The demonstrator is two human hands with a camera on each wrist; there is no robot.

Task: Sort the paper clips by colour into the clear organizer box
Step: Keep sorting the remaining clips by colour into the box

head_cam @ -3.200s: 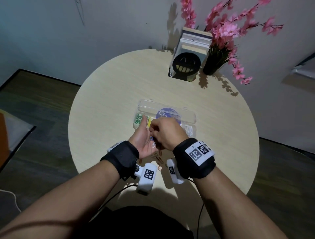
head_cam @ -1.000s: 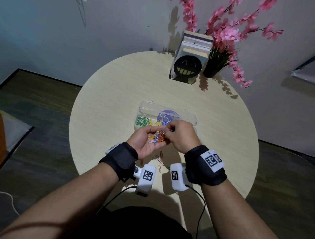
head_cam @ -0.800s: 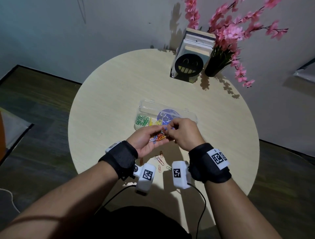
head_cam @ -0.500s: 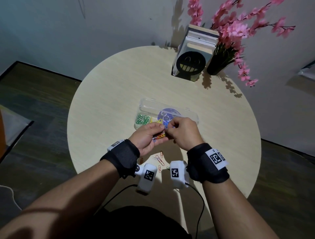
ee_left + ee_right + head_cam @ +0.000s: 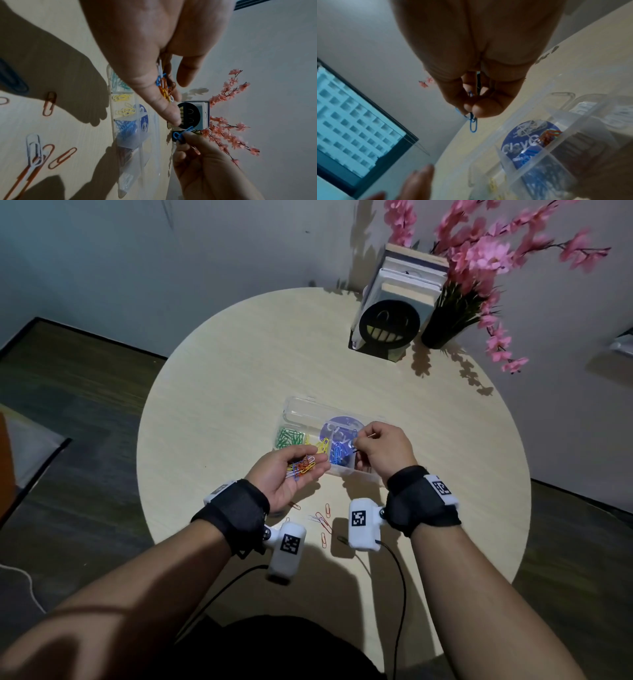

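Observation:
The clear organizer box point(image 5: 298, 409) lies open at mid-table, with green clips point(image 5: 290, 437), yellow clips point(image 5: 320, 445) and blue clips point(image 5: 337, 453) in separate compartments. My left hand point(image 5: 305, 465) is palm up just in front of the box and holds a mixed bunch of paper clips point(image 5: 302, 467), thumb pressed on them point(image 5: 163, 86). My right hand point(image 5: 357, 445) hovers over the box's blue compartment and pinches a blue clip point(image 5: 179, 135) that hangs below its fingertips point(image 5: 473, 125). Several loose orange and white clips point(image 5: 322, 522) lie on the table near my wrists.
A black smiley-face bookend point(image 5: 388, 325) with books and a dark vase of pink flowers point(image 5: 442, 328) stand at the table's far right. The round table's edge point(image 5: 144, 419) drops to dark floor on the left. Wrist camera cables trail off the near edge.
My right hand has drawn a blue clip out of the bunch and moved right and forward over the box. The left hand has opened a little and shows the clips.

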